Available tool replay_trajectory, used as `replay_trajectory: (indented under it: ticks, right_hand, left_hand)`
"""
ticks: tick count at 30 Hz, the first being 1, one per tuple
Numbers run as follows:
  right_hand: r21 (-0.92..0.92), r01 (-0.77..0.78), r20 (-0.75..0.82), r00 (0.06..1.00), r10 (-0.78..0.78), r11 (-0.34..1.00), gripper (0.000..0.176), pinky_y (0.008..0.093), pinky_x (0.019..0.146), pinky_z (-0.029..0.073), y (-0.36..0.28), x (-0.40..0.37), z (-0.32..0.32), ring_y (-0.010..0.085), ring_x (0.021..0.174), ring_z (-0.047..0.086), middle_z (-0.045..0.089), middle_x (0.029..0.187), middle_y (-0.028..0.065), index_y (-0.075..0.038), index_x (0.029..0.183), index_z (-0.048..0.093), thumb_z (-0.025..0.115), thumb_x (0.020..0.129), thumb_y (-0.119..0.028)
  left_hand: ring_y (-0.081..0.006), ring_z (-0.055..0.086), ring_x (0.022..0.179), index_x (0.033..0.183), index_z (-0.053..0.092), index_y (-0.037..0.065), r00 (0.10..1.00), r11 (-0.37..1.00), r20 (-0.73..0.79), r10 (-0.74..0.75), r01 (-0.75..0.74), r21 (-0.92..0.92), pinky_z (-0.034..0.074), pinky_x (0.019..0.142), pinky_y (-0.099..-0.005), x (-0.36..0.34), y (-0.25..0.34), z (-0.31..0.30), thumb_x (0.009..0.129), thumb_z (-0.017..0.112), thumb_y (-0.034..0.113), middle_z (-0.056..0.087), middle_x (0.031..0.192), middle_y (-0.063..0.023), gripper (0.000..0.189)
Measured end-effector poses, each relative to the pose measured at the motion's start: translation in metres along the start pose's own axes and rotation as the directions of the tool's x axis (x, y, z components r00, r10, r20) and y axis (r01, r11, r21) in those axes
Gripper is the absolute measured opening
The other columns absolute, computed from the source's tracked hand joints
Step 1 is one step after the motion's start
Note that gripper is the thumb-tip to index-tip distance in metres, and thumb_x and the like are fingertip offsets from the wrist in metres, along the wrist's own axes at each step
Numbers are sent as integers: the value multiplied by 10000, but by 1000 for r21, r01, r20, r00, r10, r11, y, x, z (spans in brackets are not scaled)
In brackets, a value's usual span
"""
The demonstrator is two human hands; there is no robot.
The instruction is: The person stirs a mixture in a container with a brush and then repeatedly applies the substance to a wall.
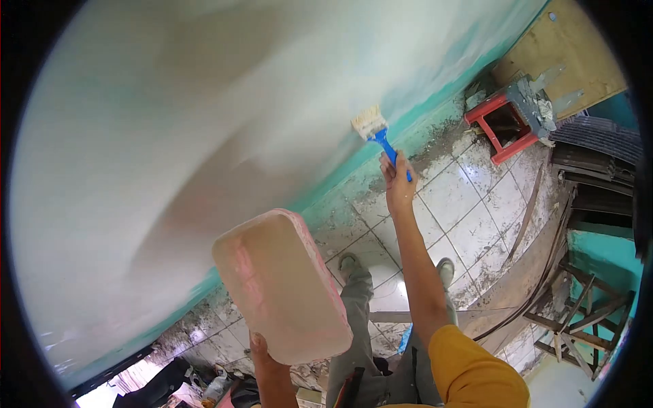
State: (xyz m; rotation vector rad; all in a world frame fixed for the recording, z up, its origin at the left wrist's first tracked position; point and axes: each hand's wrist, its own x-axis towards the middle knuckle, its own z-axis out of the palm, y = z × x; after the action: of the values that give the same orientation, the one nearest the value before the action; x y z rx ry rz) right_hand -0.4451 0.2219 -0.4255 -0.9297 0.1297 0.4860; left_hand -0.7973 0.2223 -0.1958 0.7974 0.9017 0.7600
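Observation:
My right hand [400,175] is closed around the blue handle of a paintbrush [382,139]. The brush's wide, pale bristles are right at the wall [299,81], just above its teal lower band. Below and to the left, my left hand [260,348] grips the near end of a pink, rounded rectangular paint tray [314,246]. Off-white paint coats the tray, with pink showing through in streaks. Most of the left fingers are hidden beneath it.
A red and grey paint-splashed stool [507,122] stands by the wall, beside a tan board [564,54]. Dark corrugated sheets [598,146] are stacked at the right. A wooden frame [588,319] stands lower right. The tiled floor [476,204] is dirty; dark items [156,384] lie lower left.

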Motion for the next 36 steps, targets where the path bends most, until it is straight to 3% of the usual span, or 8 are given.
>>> replay_trajectory:
  ticks: [5, 8, 14, 17, 25, 29, 33, 36]
  right_hand:
    - [-293, -80, -121, 992, 46, 953, 425, 297, 837, 555, 61, 18, -60, 210, 973, 687, 694, 1046, 125, 52, 1203, 596, 585, 1001, -321]
    - [-418, -53, -92, 996, 15, 907, 429, 302, 821, 556, 42, 26, -47, 215, 969, 693, 703, 1009, 137, 64, 1178, 614, 600, 993, -323]
    - [-361, 182, 65, 983, -170, 915, 429, 289, 780, 547, -108, -46, 84, 192, 852, 699, 707, 940, 147, 97, 1140, 624, 582, 995, -305]
    - [-146, 251, 115, 965, -236, 957, 436, 276, 804, 530, -140, -70, 103, 178, 898, 680, 695, 1004, 144, 83, 1202, 586, 554, 1011, -307]
    - [22, -24, 52, 998, 23, 999, 396, 257, 824, 529, 26, -32, 10, 129, 895, 626, 652, 971, 85, 49, 1211, 573, 542, 1025, -299]
    - [-179, -111, -87, 991, 97, 978, 413, 281, 842, 537, 104, -16, -52, 167, 942, 667, 677, 1029, 120, 56, 1197, 594, 575, 1006, -309]
    - [-368, -133, -115, 989, 97, 920, 427, 306, 842, 547, 97, -12, -49, 217, 978, 695, 690, 1079, 167, 71, 1220, 586, 581, 1001, -295]
    - [-374, -38, -29, 999, 29, 927, 426, 305, 840, 547, 33, -37, 14, 213, 950, 696, 691, 1060, 168, 80, 1215, 585, 570, 1006, -292]
  left_hand:
    - [-287, 586, 1125, 1390, 428, 23, 986, 989, -162, -39, 61, 135, 532, 892, -446, -5, 11, 3, 890, 631, 469, 555, 1276, -139, 700]
    - [-287, 593, 1119, 1404, 418, 36, 991, 999, -126, -46, 48, 8, 537, 888, -444, -9, 1, -13, 888, 636, 454, 559, 1274, -138, 699]
    - [-292, 600, 1107, 1418, 406, 50, 998, 999, -38, -46, 47, 11, 543, 888, -436, -15, 5, -9, 897, 624, 446, 560, 1275, -137, 689]
    - [-291, 596, 1110, 1415, 407, 45, 999, 1000, -47, 3, -4, -8, 541, 890, -434, -17, 2, -9, 906, 608, 451, 558, 1275, -139, 681]
    - [-298, 594, 1116, 1412, 413, 45, 989, 998, -141, 44, -37, 55, 539, 880, -449, -21, -9, -24, 917, 594, 479, 558, 1280, -134, 683]
    - [-298, 593, 1118, 1408, 419, 47, 996, 999, -75, 42, -44, -25, 534, 887, -447, -20, -16, -51, 916, 592, 490, 559, 1287, -131, 684]
    - [-297, 595, 1118, 1401, 429, 47, 982, 998, -189, 25, -12, 68, 528, 903, -445, -22, -9, -39, 926, 585, 473, 568, 1279, -131, 657]
    - [-294, 596, 1120, 1398, 435, 44, 997, 996, -56, 51, -55, -68, 523, 915, -445, -23, -9, -42, 939, 570, 457, 574, 1273, -132, 632]
